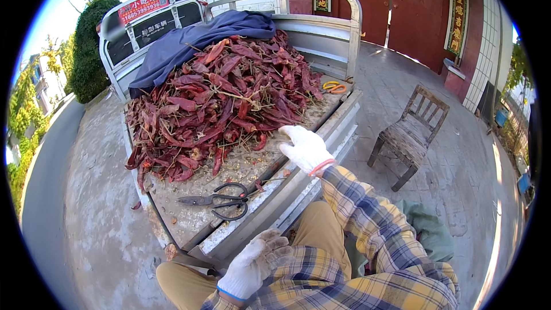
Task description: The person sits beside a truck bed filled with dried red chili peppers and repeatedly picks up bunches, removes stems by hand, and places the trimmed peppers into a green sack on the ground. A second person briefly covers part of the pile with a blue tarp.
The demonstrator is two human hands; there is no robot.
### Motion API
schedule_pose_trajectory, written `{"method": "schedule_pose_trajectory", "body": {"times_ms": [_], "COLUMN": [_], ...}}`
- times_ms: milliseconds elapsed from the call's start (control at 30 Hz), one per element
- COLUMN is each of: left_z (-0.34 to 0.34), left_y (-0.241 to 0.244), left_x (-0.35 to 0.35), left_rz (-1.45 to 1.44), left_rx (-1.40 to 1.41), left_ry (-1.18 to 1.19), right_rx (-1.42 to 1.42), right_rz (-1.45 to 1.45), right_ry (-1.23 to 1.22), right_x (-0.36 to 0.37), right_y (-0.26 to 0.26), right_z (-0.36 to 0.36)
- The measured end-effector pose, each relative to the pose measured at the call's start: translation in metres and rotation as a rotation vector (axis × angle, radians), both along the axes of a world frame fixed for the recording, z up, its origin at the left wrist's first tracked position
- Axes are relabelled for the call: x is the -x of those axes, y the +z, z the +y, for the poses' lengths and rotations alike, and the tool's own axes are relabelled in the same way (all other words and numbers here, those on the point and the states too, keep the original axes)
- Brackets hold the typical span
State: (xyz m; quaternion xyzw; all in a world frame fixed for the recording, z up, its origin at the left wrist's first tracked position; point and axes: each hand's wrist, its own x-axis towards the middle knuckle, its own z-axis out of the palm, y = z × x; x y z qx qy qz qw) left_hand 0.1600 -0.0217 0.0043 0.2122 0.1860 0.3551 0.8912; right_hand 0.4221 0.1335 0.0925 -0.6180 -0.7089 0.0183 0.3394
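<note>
A large heap of dried red chili peppers [219,94] lies on the bed of a small truck, partly covered by a dark blue cloth [202,36]. My right hand [306,148], in a white knitted glove, reaches over the bed's rear edge near the heap's front, fingers apart, holding nothing. My left hand [258,260], also gloved, is held above my lap with its palm turned up and nothing in it. Black-handled scissors [219,201] lie on the bed between the heap and my left hand. Orange-handled scissors [334,87] lie at the bed's far right corner.
The metal tailgate edge [275,206] runs between me and the bed, with metal side rails [355,30] beyond. A worn wooden chair [409,137] stands on the paving at the right. A green sack [426,228] lies beside me. Red gates [413,13] stand behind.
</note>
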Motion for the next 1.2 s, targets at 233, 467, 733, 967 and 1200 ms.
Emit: {"method": "schedule_pose_trajectory", "body": {"times_ms": [233, 467, 733, 967, 1200], "left_z": [0.020, 0.033, 0.017, 0.003, -0.001], "left_y": [0.028, 0.012, 0.011, 0.035, 0.037], "left_x": [0.083, 0.133, 0.156, 0.124, 0.117], "left_rz": [-0.004, 0.103, 0.621, 0.998, 0.773], "left_rx": [-0.062, -0.183, -0.682, -0.935, -0.589], "left_ry": [0.138, 0.333, 0.617, 0.577, 0.243], "right_rx": [0.070, -0.190, -0.207, -0.048, 0.117], "right_rz": [-0.137, -0.166, -0.352, -0.619, 0.094], "right_ry": [-0.168, -0.089, 0.416, 0.816, 0.753], "right_x": [0.100, 0.136, 0.162, 0.179, 0.179], "right_y": [-0.002, -0.005, 0.025, 0.026, 0.017], "right_z": [0.118, 0.094, -0.037, -0.095, -0.130]}}
